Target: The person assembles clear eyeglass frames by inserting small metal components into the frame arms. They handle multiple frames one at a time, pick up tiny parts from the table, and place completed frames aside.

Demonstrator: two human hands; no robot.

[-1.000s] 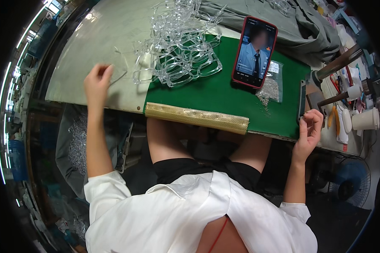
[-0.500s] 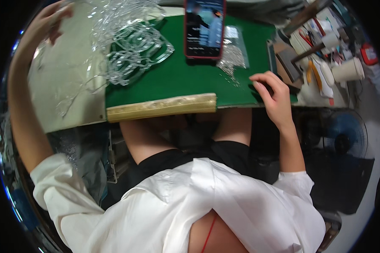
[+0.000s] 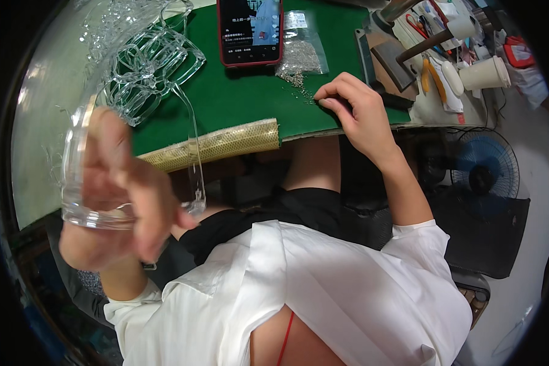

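Observation:
Close up on the left, my blurred left hand (image 3: pixel 128 195) is closed on a clear plastic glasses frame (image 3: pixel 100 218), raised above the table edge and my lap. One long thin arm of the frame stretches up toward a tangled pile of similar clear frames (image 3: pixel 149 76) on the table. My right hand (image 3: pixel 366 116) rests at the front of the green mat (image 3: pixel 341 43), thumb and fingertips drawn together beside scattered tiny metal pieces (image 3: pixel 294 79). Whatever might be between those fingertips is too small to make out. The metal pieces spill from a clear plastic bag (image 3: pixel 314 58).
A phone (image 3: pixel 250 55) in a red case stands beyond the mat's middle. Gold mesh-patterned padding (image 3: pixel 232 140) runs along the table's front edge. At the right are a metal bench tool (image 3: pixel 396 64), yellow-handled pliers (image 3: pixel 434 79) and a white cup (image 3: pixel 485 76). Below stands a fan (image 3: pixel 485 174).
My left hand has come from the far left of the table toward me, now holding a clear glasses frame. My right fingertips have come closer to the metal pieces. The whole view has shifted.

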